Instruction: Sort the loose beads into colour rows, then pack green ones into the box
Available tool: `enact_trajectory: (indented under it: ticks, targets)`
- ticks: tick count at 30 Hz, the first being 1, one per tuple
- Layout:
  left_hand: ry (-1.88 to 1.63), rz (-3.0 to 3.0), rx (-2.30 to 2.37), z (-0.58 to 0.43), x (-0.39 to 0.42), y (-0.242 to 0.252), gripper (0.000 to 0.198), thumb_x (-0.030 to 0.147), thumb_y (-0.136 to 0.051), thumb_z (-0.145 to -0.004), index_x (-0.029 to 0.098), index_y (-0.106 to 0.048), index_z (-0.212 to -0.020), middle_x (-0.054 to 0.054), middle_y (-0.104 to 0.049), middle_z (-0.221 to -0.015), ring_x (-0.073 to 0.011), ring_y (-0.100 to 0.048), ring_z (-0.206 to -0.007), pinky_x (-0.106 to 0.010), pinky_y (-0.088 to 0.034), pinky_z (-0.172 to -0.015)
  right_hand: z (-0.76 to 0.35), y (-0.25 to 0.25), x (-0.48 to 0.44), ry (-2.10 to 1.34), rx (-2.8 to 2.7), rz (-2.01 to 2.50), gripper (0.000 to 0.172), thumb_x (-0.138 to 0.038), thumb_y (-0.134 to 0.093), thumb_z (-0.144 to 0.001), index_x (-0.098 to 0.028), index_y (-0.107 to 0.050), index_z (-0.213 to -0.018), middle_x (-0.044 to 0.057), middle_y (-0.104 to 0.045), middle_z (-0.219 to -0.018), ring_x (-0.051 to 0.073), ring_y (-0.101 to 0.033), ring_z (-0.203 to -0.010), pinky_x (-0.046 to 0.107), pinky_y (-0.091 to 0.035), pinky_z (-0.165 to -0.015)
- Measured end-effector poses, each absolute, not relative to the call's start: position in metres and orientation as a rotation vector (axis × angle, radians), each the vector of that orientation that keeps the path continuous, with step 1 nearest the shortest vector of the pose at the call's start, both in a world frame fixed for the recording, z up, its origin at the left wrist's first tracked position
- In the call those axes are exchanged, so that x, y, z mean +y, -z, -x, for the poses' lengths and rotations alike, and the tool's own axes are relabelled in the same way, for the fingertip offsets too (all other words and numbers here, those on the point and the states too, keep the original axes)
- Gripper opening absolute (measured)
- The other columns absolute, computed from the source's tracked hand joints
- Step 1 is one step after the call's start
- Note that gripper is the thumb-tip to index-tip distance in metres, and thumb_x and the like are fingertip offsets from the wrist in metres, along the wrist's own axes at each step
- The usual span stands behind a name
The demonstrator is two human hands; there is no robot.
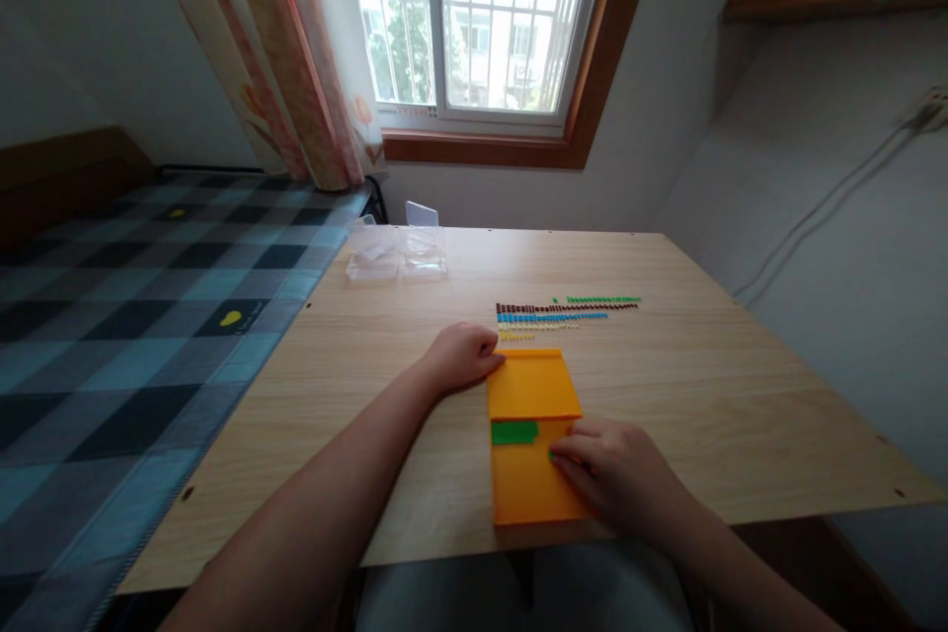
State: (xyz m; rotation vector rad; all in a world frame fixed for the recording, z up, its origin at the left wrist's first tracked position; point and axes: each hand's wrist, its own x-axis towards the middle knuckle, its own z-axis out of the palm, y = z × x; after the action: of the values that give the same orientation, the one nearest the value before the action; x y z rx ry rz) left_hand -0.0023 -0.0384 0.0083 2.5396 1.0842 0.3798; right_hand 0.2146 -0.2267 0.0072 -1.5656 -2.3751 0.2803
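Note:
An orange hinged case point(529, 489) lies open near the table's front edge, its lid point(533, 383) folded back away from me. In the upper left of the near half sits a block of green pieces point(513, 433) packed together, with a stepped right edge. My left hand point(460, 356) is curled closed at the lid's far left corner, fingertips gripping the edge. Over the right side of the near half, my right hand point(611, 464) pinches a tiny green piece point(551, 455) between thumb and fingers. What kind of piece it is, I cannot make out.
Beyond the case, small brown, blue point(552, 318), cream, yellow and green point(603, 299) pieces lie in rows on the wooden table point(711, 365). Clear plastic boxes point(400, 252) stand at the back left. A checked bed point(185, 316) adjoins the left side; a wall is on the right.

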Motion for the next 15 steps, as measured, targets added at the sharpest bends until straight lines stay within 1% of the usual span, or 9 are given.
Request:
enact_trajectory:
  ticks: [6,11,15]
  targets:
    - [-0.381,-2.559,1.074,0.0024,-0.0374,-0.0065,0.032,0.034,-0.063,-0.078,0.02,-0.043,-0.057,0.001,-0.05,-0.058,-0.0153,-0.041,-0.059,-0.029,-0.023,-0.057,-0.2172,-0.0071,-0.2299,-0.271,-2.308,1.571,0.024,-0.025,-0.052,-0.098,-0.025,-0.075,-0.102,0.005,-0.072,-0.09,0.019,-0.067,-0.083,0.028,-0.048,-0.073]
    - [-0.388,-2.572,1.061,0.0026,-0.0358,-0.0039,0.032,0.036,-0.063,-0.079,0.021,-0.045,-0.058,0.001,-0.052,-0.059,-0.016,-0.043,-0.06,-0.029,-0.023,-0.057,-0.2165,-0.0079,-0.2325,-0.292,-2.37,1.548,0.025,-0.024,-0.051,-0.098,-0.026,-0.076,-0.099,0.004,-0.071,-0.085,0.018,-0.066,-0.079,0.027,-0.046,-0.069]
    - [-0.407,-2.576,1.058,0.0029,-0.0351,-0.0031,0.031,0.035,-0.064,-0.078,0.02,-0.046,-0.058,0.0,-0.053,-0.06,-0.016,-0.043,-0.06,-0.029,-0.024,-0.057,-0.2119,-0.0113,-0.2281,-0.278,-2.391,1.543,0.026,-0.024,-0.051,-0.099,-0.027,-0.076,-0.1,0.003,-0.071,-0.084,0.018,-0.066,-0.08,0.027,-0.046,-0.07]
